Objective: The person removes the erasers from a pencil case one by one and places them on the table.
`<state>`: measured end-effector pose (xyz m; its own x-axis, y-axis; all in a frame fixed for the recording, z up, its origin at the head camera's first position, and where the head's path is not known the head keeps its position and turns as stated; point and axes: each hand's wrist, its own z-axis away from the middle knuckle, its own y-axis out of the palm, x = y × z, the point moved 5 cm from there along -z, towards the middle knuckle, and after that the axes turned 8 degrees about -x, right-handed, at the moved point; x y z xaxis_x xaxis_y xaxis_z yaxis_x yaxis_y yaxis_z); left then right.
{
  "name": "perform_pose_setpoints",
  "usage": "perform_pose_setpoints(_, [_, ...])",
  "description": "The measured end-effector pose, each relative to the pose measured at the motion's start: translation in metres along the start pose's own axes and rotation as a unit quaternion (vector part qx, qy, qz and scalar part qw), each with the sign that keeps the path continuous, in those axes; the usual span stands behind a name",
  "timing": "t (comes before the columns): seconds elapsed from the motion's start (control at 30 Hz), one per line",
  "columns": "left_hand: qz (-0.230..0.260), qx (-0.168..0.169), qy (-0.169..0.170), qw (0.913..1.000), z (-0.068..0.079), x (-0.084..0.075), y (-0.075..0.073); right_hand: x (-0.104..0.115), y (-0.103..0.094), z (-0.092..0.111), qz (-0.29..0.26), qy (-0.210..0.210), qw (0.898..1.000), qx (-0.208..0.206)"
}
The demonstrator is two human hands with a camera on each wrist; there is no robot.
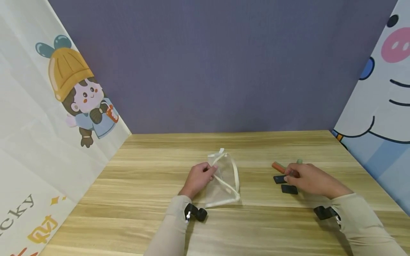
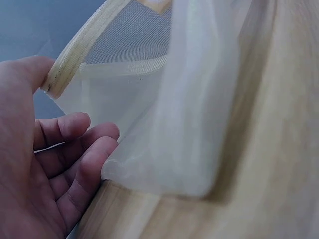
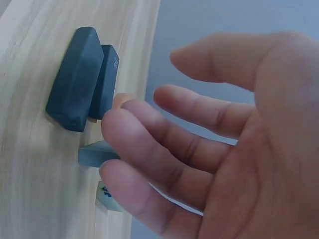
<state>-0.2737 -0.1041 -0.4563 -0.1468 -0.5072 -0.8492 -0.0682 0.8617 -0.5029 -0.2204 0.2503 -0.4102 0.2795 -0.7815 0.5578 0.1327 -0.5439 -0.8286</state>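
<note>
Wooden table (image 1: 256, 227) fills lower half of head view; purple wall behind, cartoon panels at L and R edges. Mesh pouch (image 1: 224, 181), sheer w/ cream trim, lies at frame centre, mouth edge lifted. L hand (image 1: 198, 179) sits at pouch's left side, just left of centre; fingers curled, thumb and fingertips pinching the cream trim (image 2: 79, 47). L wrist view: trim runs from upper centre down to thumb at upper left, mesh hangs right of the curled fingers (image 2: 75, 129) and touches them. R hand (image 1: 309, 179), centre-right of frame, rests over a cluster of small pieces, well apart from pouch. Fingers loosely spread, slightly bent, tips at the pieces; whether they grip any, cannot tell. R wrist view: two dark blocks (image 3: 82, 79) at upper left lie side by side on table, touching each other, beyond the fingertips. Smaller: orange stick (image 1: 278, 166) just left of the knuckles; pale green piece (image 1: 299, 161) above them
</note>
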Motion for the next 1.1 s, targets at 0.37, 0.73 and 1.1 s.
perform_pose_setpoints(0.37, [0.027,0.005,-0.005,0.9996,0.001,-0.002,0.002,-0.002,0.000,0.001,-0.004,0.009,1.000,0.001])
perform_pose_setpoints(0.73, [0.035,0.005,0.012,0.9993,0.000,-0.003,0.003,-0.001,0.002,0.001,-0.008,0.010,1.000,-0.001])
perform_pose_setpoints(1.1, [0.089,-0.042,0.021,0.9949,-0.001,-0.002,-0.004,0.006,-0.001,-0.010,0.005,-0.023,1.000,-0.008])
